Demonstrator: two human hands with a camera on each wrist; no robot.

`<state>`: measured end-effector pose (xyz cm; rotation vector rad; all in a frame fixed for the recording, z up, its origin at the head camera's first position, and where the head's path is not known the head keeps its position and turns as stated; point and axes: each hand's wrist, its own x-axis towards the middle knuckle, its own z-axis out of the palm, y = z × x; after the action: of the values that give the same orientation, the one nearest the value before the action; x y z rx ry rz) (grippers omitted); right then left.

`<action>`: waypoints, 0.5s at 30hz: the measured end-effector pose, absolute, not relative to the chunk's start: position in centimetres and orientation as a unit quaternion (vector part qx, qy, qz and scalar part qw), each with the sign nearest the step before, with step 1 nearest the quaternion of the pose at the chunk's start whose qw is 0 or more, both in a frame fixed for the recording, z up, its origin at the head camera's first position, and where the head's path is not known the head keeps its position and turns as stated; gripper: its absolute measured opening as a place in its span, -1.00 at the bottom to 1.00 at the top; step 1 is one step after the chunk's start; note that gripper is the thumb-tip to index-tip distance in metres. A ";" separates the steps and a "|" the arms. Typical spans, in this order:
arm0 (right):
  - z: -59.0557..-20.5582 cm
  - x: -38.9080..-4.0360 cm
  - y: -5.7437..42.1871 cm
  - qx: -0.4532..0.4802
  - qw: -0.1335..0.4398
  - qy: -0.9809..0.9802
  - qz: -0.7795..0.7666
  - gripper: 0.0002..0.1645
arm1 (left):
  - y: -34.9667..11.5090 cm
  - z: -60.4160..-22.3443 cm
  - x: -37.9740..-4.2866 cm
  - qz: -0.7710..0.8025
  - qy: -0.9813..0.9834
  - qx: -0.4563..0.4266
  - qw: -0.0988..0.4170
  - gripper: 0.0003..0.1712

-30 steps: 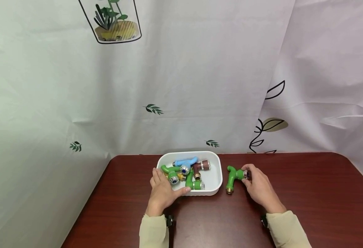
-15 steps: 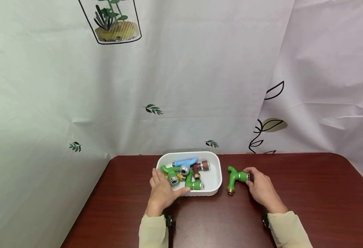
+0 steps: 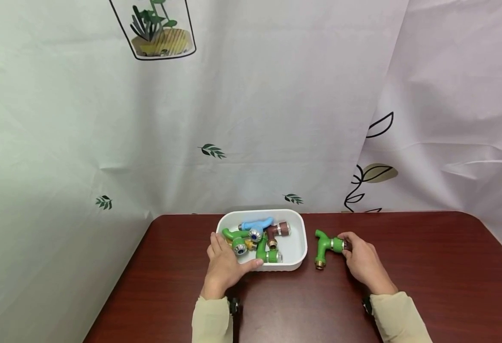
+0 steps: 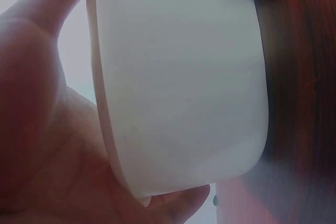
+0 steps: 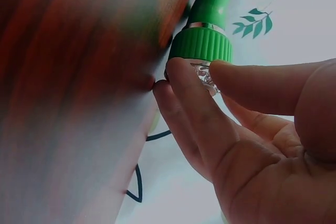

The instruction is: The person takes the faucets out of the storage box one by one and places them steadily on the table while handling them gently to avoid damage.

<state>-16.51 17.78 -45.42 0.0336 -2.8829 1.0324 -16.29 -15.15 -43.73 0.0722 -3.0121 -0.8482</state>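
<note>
A white plastic tray (image 3: 291, 265) sits at the back of the table with several faucets in it. My left hand (image 3: 223, 269) holds its near left corner, thumb along the front rim and fingers at the left side. In the left wrist view the tray wall (image 4: 184, 87) fills the middle. To the right of the tray is a green faucet (image 3: 323, 245) with a brass threaded end. My right hand (image 3: 362, 259) pinches that faucet's clear knob between thumb and fingers; the right wrist view shows its ribbed green collar (image 5: 202, 44) just beyond the fingertips.
In the tray lie a blue faucet (image 3: 257, 225), a brown faucet (image 3: 272, 232), two green ones and a partly hidden yellow one (image 3: 251, 245). A white printed curtain (image 3: 251, 119) hangs behind the dark red wooden table (image 3: 298, 305).
My right hand has moved slightly to the right with the green faucet, which has turned a little upright in view. My left hand and the tray stay put.
</note>
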 end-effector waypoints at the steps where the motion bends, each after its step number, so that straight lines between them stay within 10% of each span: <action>1: -45.4 -16.5 17.8 0.010 0.040 -0.941 0.336 -0.59 | -15.2 -43.7 -16.3 -0.271 -0.962 0.023 0.005 0.61; 15: -45.3 -16.4 17.7 -0.001 0.051 -0.941 0.335 -0.55 | -15.1 -43.5 -16.3 -0.275 -0.961 0.022 0.002 0.59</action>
<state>-16.36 17.65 -45.34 -0.0037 -2.8638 1.0188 -16.30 -15.15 -43.55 0.0692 -3.0156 -0.8637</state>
